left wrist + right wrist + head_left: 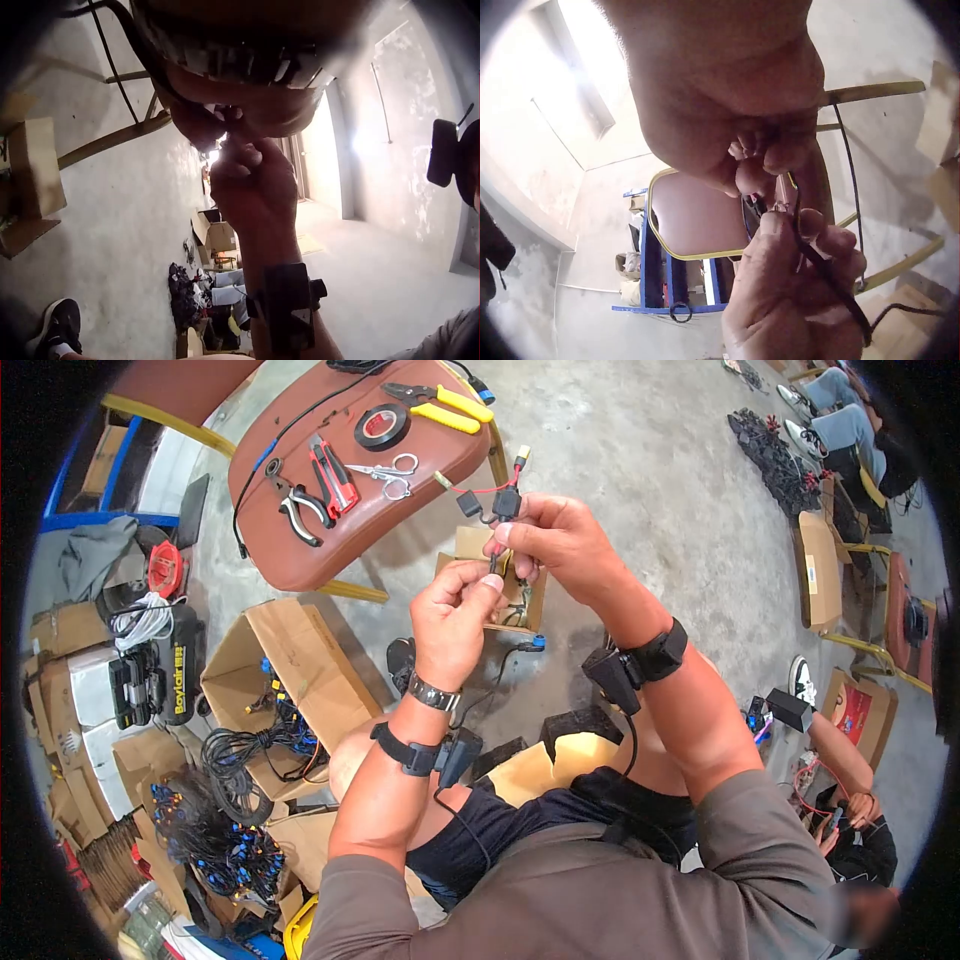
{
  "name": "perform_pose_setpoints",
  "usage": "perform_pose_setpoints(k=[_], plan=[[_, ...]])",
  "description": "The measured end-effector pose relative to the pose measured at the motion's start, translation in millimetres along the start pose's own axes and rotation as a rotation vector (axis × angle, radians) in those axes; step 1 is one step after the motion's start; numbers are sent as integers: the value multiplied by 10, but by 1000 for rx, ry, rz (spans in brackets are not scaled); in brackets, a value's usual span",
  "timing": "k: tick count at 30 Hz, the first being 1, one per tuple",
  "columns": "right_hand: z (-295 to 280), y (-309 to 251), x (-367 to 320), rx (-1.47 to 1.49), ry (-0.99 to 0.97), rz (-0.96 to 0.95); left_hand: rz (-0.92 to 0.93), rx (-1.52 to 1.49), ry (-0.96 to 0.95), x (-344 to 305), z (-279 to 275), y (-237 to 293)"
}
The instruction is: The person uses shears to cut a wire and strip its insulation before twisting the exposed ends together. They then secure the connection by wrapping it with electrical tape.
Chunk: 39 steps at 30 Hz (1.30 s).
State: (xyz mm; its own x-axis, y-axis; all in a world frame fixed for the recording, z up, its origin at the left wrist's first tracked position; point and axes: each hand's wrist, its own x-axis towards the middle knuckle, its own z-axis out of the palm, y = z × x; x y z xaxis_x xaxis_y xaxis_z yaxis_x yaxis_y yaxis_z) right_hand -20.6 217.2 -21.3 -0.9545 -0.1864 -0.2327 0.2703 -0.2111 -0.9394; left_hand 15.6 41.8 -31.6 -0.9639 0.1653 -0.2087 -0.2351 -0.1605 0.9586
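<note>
In the head view both hands meet above a cardboard box, fingertips nearly together. My left hand (455,615) pinches the end of a black cable (826,279), which trails down past the palm in the right wrist view. Just in front, my right hand (568,550) grips a red wire lead between thumb and fingers. From that lead a black fuse holder (507,503) sticks out above the thumb, with its loose black cap (470,505) beside it. A yellow connector (522,454) tops the lead. A small pinkish sleeve (782,191) bridges both hands' fingertips.
A brown chair seat (300,440) ahead bears yellow-handled cutters (450,410), black tape (382,427), scissors (388,472), a red utility knife (332,475) and pliers (300,508). Boxes of cables (270,730) stand at left. Another person's hands (850,815) work at right.
</note>
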Motion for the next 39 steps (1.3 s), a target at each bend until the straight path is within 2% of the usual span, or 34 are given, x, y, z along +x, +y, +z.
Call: perform_pose_setpoints(k=[4,10,19,22,25,28,31,34,39], plan=[[22,-4,-9,36,-29,-45,-100,-89,-22,6,-13,53],[41,-28,-10,159,-86,-37,-63,-202,-144,8,-8,49],[47,35,-22,352,-178,15,268,169,-167,0,-85,-99],[35,16,-11,338,-201,21,243,156,-144,-35,-29,-91],[32,1,20,345,-219,3,15,-68,-143,-98,65,13],[30,-35,24,292,-213,-8,-61,-37,-146,-100,55,58],[59,-15,2,262,-178,18,-22,-72,-172,-85,22,31],[74,-61,-3,255,-145,56,-16,17,-85,-89,8,28],[97,-148,-27,225,-103,65,148,91,14,-18,-17,-6]])
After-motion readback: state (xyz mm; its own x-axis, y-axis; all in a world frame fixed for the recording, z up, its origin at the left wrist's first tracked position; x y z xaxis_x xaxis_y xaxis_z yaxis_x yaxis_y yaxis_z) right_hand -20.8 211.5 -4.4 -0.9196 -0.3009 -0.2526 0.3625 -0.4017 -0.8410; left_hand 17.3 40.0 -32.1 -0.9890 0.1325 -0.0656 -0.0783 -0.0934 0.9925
